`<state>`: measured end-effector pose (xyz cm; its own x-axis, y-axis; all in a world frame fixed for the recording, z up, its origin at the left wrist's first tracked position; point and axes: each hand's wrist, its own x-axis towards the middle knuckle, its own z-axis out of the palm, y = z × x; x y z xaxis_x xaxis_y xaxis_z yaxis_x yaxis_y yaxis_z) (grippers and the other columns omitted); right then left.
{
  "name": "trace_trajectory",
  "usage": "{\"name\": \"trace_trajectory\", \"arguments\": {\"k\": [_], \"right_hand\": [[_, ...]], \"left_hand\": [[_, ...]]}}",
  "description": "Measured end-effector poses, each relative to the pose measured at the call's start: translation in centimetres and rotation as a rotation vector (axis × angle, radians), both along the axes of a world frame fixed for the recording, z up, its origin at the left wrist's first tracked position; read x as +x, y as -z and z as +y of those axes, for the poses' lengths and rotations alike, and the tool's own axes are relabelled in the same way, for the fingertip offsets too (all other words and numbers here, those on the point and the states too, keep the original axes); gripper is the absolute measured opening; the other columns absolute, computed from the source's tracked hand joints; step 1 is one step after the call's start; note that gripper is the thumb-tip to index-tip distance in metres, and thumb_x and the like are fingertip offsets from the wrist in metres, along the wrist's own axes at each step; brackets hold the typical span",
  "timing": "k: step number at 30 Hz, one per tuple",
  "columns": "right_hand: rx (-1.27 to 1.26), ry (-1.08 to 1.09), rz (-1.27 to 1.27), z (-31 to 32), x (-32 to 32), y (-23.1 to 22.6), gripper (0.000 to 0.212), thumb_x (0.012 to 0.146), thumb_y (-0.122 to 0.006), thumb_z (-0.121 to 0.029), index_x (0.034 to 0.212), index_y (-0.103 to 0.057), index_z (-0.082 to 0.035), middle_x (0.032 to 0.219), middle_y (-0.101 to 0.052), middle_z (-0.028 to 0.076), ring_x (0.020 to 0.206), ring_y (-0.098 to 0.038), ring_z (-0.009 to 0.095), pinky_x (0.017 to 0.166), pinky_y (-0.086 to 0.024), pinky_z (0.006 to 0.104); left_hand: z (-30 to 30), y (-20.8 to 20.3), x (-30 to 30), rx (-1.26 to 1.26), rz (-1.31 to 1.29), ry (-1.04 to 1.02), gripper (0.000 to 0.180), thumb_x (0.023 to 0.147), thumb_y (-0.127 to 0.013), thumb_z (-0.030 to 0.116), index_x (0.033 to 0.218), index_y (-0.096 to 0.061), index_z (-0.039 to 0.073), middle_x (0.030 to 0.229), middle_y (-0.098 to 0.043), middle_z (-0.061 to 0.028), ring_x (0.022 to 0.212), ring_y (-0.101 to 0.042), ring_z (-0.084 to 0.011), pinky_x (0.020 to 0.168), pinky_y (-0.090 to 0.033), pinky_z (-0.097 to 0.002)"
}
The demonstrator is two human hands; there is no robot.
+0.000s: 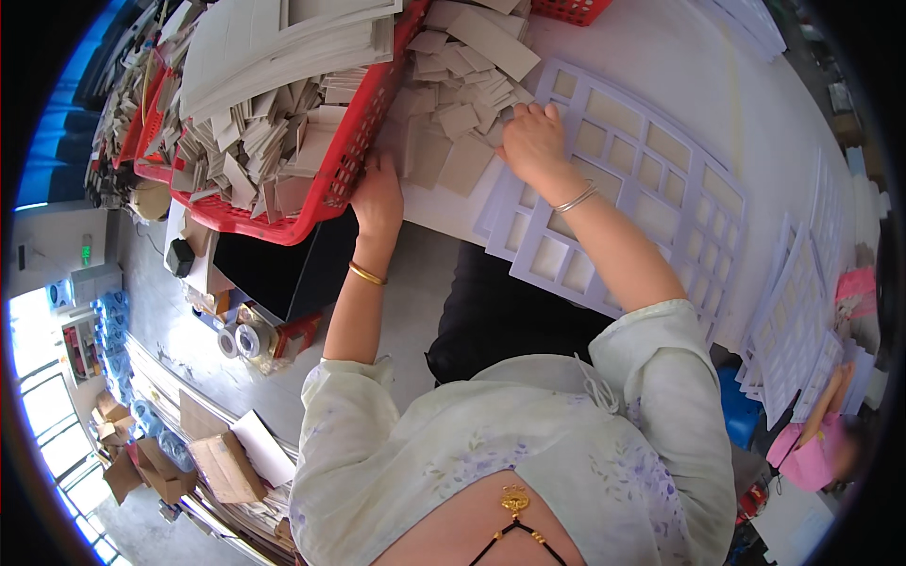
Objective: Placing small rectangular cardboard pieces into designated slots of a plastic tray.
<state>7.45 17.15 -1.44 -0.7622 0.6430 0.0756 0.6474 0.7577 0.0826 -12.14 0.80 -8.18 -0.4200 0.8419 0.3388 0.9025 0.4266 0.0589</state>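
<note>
My right hand (536, 143) is over the upper left edge of a white cut-out sheet (694, 156) with rows of rectangular windows. Its fingers curl downward, so whatever they may hold is hidden. Loose grey cardboard pieces (460, 120) lie in a heap just left of it. Beside the red plastic basket (351, 156), at the table's near edge, is my left hand (380, 196). Its fingers point away from me and are partly blurred, and their grip does not show. Small cardboard offcuts (236, 141) and a stack of larger cut boards (283, 57) fill the basket.
More cut-out sheets (788, 311) lean in a stack at the right. Another person in pink (810, 451) is at the far right. Part of a second red basket (571, 9) shows at the top. On the floor at the left stand cardboard boxes (226, 467) and tape rolls (247, 340).
</note>
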Motion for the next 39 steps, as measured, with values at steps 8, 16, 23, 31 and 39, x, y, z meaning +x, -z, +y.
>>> {"name": "trace_trajectory", "arguments": {"k": [8, 16, 23, 31, 39], "right_hand": [[-0.099, 0.075, 0.235, 0.8, 0.1, 0.1, 0.026, 0.069, -0.078, -0.030, 0.082, -0.064, -0.012, 0.089, -0.061, 0.002, 0.090, -0.058, 0.020, 0.080, -0.037, 0.0368], [-0.560, 0.158, 0.746, 0.7, 4.4, -1.9, 0.019, 0.076, -0.074, -0.018, 0.084, -0.062, -0.006, 0.078, -0.066, 0.006, 0.066, -0.062, 0.019, 0.062, -0.048, 0.0356], [-0.888, 0.285, 1.002, -3.6, 14.7, -3.6, 0.013, 0.086, -0.067, -0.008, 0.095, -0.062, -0.001, 0.081, -0.064, 0.002, 0.066, -0.059, 0.007, 0.059, -0.049, 0.0217], [-1.113, 0.408, 0.941, -8.6, 19.6, -4.1, 0.012, 0.088, -0.063, -0.006, 0.100, -0.062, -0.004, 0.083, -0.063, -0.001, 0.067, -0.059, 0.004, 0.049, -0.041, 0.0178], [-1.093, 0.388, 0.774, -10.9, 19.3, -3.2, 0.010, 0.088, -0.064, -0.008, 0.097, -0.064, -0.004, 0.076, -0.063, -0.001, 0.066, -0.060, 0.005, 0.050, -0.043, 0.0194]], "left_hand": [[-0.3, -1.7, 0.6, 0.155, -0.155, 0.080, 0.040, 0.084, -0.061, 0.010, 0.123, -0.049, 0.010, 0.112, -0.056, -0.0170, 0.089, -0.061, -0.0376, 0.067, -0.054, -0.0448], [-0.3, -1.5, 1.2, 0.188, -0.234, 0.015, 0.023, 0.086, -0.060, 0.009, 0.109, -0.057, 0.011, 0.103, -0.057, -0.0104, 0.087, -0.061, -0.0361, 0.065, -0.054, -0.0432], [-0.9, -4.2, 2.8, 0.483, -0.308, 0.189, 0.018, 0.084, -0.061, 0.000, 0.101, -0.060, 0.006, 0.098, -0.060, -0.0097, 0.077, -0.061, -0.0245, 0.058, -0.050, -0.0312], [-1.3, -6.9, 10.5, 0.402, -1.047, 0.436, 0.023, 0.082, -0.064, -0.006, 0.102, -0.060, 0.004, 0.082, -0.060, -0.0053, 0.067, -0.058, -0.0112, 0.054, -0.047, -0.0223], [0.0, -9.2, 15.2, -0.073, -1.038, 0.824, 0.019, 0.083, -0.061, -0.002, 0.100, -0.064, 0.005, 0.083, -0.059, -0.0106, 0.067, -0.057, -0.0242, 0.063, -0.047, -0.0306]]}}
